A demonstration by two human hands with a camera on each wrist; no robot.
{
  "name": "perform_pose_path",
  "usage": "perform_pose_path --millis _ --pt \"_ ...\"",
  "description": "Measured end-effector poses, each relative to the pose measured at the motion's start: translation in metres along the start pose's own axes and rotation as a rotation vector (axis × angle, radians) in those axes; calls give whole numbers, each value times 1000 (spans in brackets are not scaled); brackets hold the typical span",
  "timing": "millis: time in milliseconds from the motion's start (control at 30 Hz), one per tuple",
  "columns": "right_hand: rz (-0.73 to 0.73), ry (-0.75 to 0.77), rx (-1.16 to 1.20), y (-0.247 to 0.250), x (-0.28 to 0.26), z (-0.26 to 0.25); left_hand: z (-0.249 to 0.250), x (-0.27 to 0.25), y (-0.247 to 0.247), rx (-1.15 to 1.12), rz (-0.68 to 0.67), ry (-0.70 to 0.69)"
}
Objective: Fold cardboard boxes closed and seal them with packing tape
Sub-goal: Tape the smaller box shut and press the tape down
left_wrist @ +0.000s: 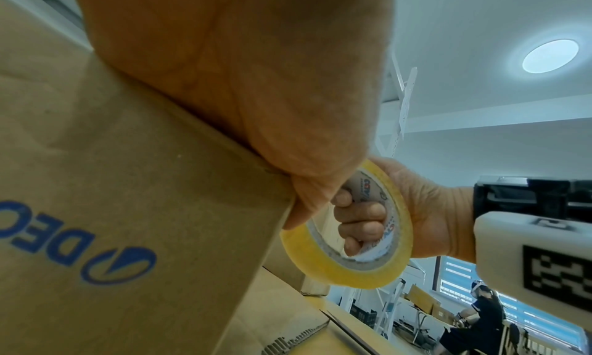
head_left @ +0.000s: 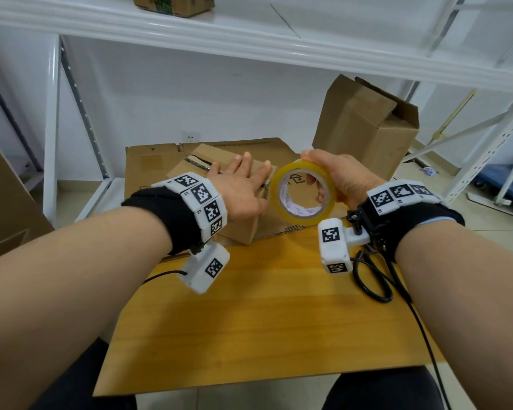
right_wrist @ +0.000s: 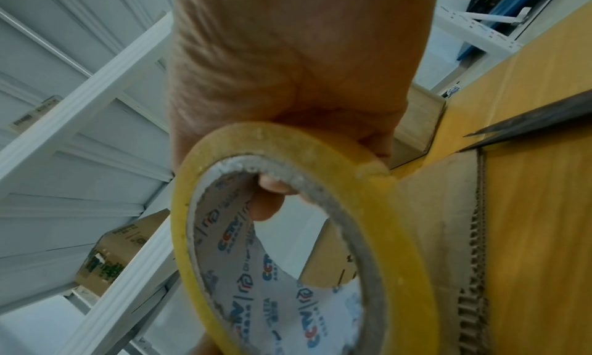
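Observation:
A small brown cardboard box [head_left: 243,229] lies on a flattened cardboard sheet [head_left: 148,167] at the far side of the wooden table [head_left: 249,306]. My left hand [head_left: 240,184] lies flat on the box's top flaps, fingers straight and spread. A dark seam runs along the top beyond the fingertips. Just right of the box, my right hand [head_left: 347,176] holds a roll of yellowish packing tape [head_left: 304,192], thumb over the rim and fingers through the core. The left wrist view shows the box side with blue print [left_wrist: 128,208] and the tape roll [left_wrist: 349,234]. The right wrist view shows the tape roll [right_wrist: 272,137] close up.
A taller open box [head_left: 365,125] stands at the back right on the sheet. White metal shelving [head_left: 249,34] spans overhead, with a box [head_left: 172,4] on it. Black cables [head_left: 373,279] lie on the table by my right wrist. Another person [left_wrist: 480,310] is far off.

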State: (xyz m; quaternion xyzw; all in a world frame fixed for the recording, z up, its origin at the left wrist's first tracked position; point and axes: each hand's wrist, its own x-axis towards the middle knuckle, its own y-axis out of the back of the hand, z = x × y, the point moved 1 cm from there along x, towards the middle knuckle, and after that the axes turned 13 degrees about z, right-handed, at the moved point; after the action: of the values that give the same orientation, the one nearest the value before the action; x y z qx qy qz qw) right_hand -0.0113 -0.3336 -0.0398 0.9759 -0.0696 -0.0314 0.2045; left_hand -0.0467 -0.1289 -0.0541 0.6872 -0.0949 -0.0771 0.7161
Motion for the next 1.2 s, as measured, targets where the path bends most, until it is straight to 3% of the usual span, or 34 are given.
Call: perform_pose_path --millis 500,867,1067,1200 --pt "-96 -137 77 -3 -10 20 -1 4 -2 3 -33 -15" --pt "-96 -128 73 -2 -7 31 -1 1 -1 3 -23 -8" --pt "-153 -186 44 4 -7 38 -1 0 1 1 -34 -37" --pt "-281 -209 -50 2 -15 35 -5 1 1 15 -42 -107"
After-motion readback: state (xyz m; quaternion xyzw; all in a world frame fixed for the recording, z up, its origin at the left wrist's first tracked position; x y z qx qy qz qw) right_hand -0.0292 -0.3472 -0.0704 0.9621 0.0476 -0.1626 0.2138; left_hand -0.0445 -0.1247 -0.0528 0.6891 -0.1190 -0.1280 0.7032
